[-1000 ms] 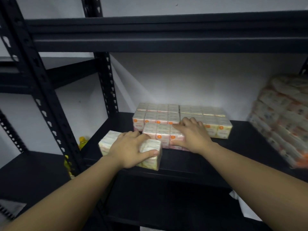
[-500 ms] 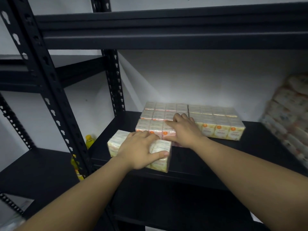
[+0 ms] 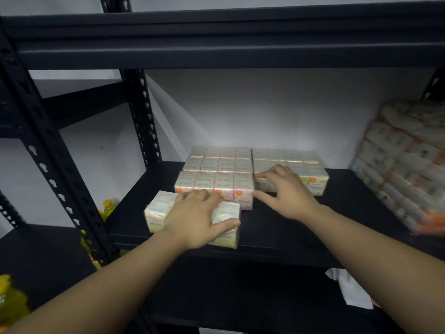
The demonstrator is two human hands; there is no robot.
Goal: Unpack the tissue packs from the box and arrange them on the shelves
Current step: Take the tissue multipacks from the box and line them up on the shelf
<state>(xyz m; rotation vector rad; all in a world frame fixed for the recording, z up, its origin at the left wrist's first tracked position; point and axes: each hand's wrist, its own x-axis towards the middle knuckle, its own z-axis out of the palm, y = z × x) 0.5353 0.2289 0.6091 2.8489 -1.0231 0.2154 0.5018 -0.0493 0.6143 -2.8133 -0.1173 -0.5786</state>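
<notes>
Blurred stacked packs [image 3: 407, 165] (right edge, cropped)

Just one camera here, sitting on the person's head and looking forward and slightly down into a black metal shelving unit [image 3: 277, 220]. It's hanging pretty close, both forearms are coming in from the bottom edge and reaching to the middle shelf board. The wide-angle lens is bending the black perforated upright post [image 3: 48, 150] on the left and the upper shelf beam [image 3: 216, 39] across the top. The white back wall [image 3: 265, 112] is facing the lens straight on. No second view sharing anything.
</notes>
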